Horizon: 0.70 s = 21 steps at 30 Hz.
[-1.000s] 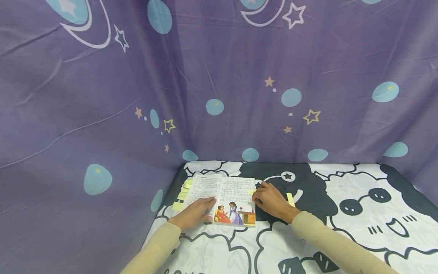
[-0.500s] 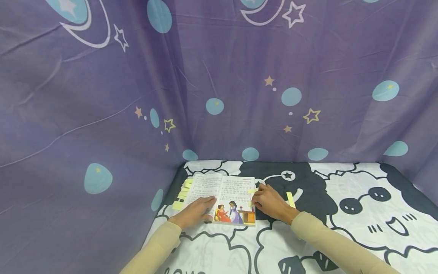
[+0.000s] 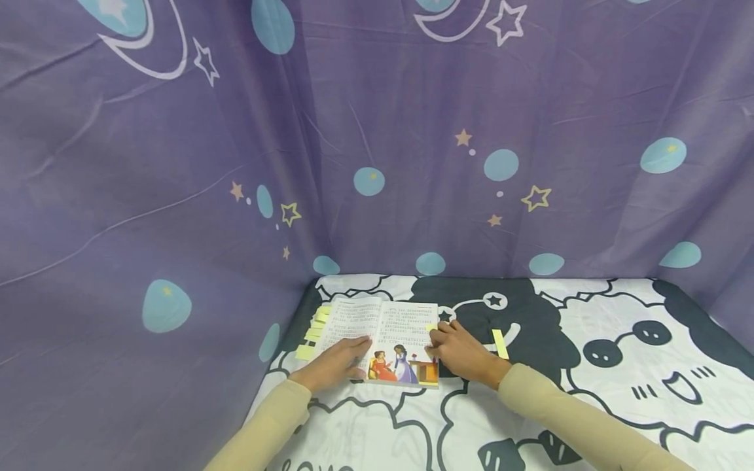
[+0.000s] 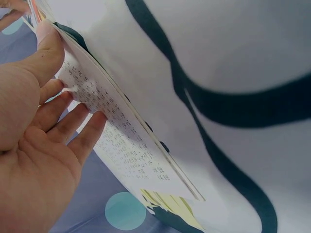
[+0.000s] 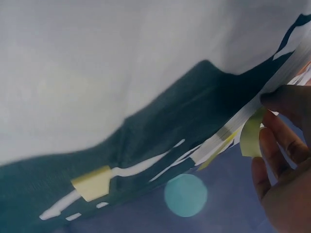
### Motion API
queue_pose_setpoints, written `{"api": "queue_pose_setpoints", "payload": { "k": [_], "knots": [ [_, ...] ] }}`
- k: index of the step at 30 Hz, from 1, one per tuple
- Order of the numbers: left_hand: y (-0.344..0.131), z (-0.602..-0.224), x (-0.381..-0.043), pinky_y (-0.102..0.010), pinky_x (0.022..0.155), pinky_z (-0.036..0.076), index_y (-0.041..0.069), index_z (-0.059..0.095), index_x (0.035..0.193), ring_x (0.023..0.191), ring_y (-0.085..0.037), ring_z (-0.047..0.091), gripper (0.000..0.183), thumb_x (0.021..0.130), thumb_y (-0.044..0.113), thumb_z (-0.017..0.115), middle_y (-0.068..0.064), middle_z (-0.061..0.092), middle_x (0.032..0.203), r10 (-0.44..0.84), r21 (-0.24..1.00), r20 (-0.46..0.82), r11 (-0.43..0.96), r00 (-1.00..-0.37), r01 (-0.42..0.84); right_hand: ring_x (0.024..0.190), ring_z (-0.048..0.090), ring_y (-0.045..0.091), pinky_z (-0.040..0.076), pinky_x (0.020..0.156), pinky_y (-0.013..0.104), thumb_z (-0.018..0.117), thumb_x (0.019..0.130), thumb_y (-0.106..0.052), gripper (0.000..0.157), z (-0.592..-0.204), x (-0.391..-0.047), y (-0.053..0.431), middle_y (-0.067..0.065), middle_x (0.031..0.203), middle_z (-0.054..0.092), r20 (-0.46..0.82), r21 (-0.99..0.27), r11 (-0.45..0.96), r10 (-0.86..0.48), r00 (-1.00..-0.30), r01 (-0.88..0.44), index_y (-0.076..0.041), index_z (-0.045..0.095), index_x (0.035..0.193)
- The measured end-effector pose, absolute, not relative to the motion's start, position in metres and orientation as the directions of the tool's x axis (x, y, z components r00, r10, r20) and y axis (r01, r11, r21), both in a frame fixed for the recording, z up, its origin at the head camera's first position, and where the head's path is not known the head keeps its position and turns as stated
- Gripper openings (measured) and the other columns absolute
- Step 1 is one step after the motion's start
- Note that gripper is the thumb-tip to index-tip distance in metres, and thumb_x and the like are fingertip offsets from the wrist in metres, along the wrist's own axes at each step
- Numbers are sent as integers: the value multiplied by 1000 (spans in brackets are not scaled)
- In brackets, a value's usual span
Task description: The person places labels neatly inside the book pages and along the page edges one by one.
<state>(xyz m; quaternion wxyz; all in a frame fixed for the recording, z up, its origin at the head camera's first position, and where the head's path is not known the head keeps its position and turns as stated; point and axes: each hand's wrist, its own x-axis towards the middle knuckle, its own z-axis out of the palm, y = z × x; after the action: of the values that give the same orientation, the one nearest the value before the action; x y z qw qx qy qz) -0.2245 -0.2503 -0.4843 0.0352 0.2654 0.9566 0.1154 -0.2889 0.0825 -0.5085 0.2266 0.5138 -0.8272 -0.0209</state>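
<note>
An open book (image 3: 406,320) lies on the bedspread, with printed text and a colour picture of two figures on its right page. My left hand (image 3: 336,363) rests on the left page, fingers stretched out and thumb by the bottom edge. At the right page's outer edge, my right hand (image 3: 462,350) pinches a yellow sticky note (image 5: 251,133) between thumb and fingers. Another yellow tab (image 3: 431,327) sticks out just above that hand. Several yellow tabs (image 3: 305,352) line the left edge of the book.
A yellow strip of sticky notes (image 3: 500,343) lies on the cloth right of the right hand. The bedspread (image 3: 618,314) has a black and white cartoon print. Purple curtains (image 3: 400,131) hang behind and to the left.
My right hand has shifted slightly down the page's right edge, its fingers lying a little further over the page. The left hand and the book stay in place.
</note>
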Motion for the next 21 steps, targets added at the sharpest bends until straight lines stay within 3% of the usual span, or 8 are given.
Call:
{"api": "queue_pose_setpoints", "payload": {
  "k": [5, 10, 14, 18, 21],
  "knots": [
    [-250, -485, -224, -49, 121, 32, -4, 42, 153, 146, -37, 39, 75, 94, 31, 71, -19, 39, 161, 512, 252, -5, 832, -859, 495, 92, 48, 22, 43, 80, 39, 78, 90, -16, 11, -506, -277, 77, 0, 97, 57, 277, 429, 456, -888, -367, -780, -12, 81, 100],
    [-251, -483, -222, -49, 122, 31, -4, 41, 154, 148, -37, 36, 75, 95, 32, 71, -18, 38, 162, 505, 244, -3, 837, -863, 489, 103, 53, 26, 46, 92, 45, 80, 85, -23, 3, -505, -268, 66, 2, 103, 60, 200, 589, 382, -923, -330, -712, -20, 82, 86],
    [-252, -483, -221, -48, 122, 31, -4, 42, 154, 148, -37, 37, 74, 95, 33, 70, -18, 38, 162, 511, 223, 7, 837, -860, 499, 107, 54, 26, 45, 99, 47, 79, 85, -24, 4, -506, -265, 62, 2, 106, 63, 180, 625, 352, -934, -310, -697, -26, 82, 84],
    [-253, -483, -219, -49, 120, 33, -5, 45, 151, 145, -38, 40, 71, 96, 32, 70, -20, 42, 159, 536, 208, 45, 821, -843, 533, 106, 52, 26, 44, 100, 47, 79, 86, -24, 7, -503, -264, 64, 2, 104, 62, 178, 623, 375, -922, -343, -686, -21, 80, 80],
    [-255, -484, -218, -50, 119, 35, -5, 48, 149, 143, -39, 43, 71, 94, 34, 72, -21, 45, 156, 558, 201, 68, 804, -827, 559, 103, 50, 25, 43, 97, 46, 79, 87, -24, 8, -501, -262, 68, 2, 102, 60, 210, 580, 430, -900, -383, -692, -16, 80, 86]
  ]
}}
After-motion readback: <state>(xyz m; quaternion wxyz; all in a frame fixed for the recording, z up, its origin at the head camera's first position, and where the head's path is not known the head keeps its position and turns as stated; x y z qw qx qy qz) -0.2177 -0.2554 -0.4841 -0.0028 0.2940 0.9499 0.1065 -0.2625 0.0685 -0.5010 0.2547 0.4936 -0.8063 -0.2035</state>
